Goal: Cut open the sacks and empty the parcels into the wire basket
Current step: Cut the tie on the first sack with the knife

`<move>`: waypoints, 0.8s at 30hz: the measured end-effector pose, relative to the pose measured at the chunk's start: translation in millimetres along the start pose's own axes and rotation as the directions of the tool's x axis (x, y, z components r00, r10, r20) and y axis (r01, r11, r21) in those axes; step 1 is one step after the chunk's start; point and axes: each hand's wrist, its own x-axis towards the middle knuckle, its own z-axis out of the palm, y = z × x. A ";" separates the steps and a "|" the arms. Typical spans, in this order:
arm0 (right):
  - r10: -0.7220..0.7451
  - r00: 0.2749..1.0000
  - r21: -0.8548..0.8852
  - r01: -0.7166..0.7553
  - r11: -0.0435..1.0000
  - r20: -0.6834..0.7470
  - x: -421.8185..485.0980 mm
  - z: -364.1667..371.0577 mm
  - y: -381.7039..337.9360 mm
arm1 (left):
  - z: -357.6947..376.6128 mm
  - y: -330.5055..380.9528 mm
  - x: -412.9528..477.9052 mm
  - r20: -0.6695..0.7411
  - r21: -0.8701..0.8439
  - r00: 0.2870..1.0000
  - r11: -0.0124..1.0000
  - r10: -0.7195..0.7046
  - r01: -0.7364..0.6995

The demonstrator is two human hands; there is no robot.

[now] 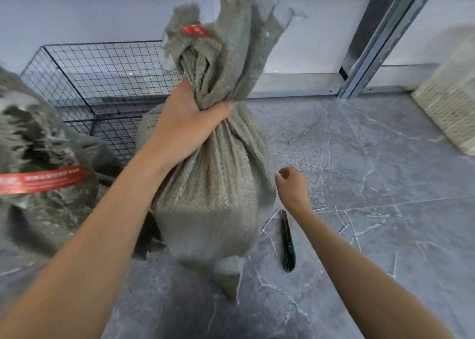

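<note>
A full grey-green woven sack [213, 184] stands upright on the floor in the middle, with a scrap of red tape near its frayed top. My left hand [190, 117] grips its bunched neck. My right hand [291, 184] hovers beside the sack's right side, fingers loosely curled, holding nothing. A green and black utility knife [288, 243] lies on the floor just below that hand. The black wire basket [97, 81] stands behind the sack at the left; no parcels show inside it.
A second grey-green sack [43, 174] with a red tape band lies at the left. A pale woven basket [452, 102] stands at the far right. A metal rack post [380, 45] rises at the back right above the grey marbled tile floor [372, 184].
</note>
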 end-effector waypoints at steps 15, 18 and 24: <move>-0.574 0.765 0.445 0.422 0.790 0.294 -79.8 -66.8 -182.2 | -17.1 11.2 1.1 0.021 -0.274 0.995 0.956 -0.102 0.104; -0.583 0.725 0.423 0.429 0.798 0.366 -79.1 -63.2 -188.8 | -27.0 14.6 5.2 0.072 -0.206 0.991 0.970 -0.113 0.126; -0.608 0.727 0.330 0.516 0.790 0.319 -72.4 -46.9 -198.2 | -40.0 30.9 9.4 0.072 0.476 0.989 0.867 0.128 -0.146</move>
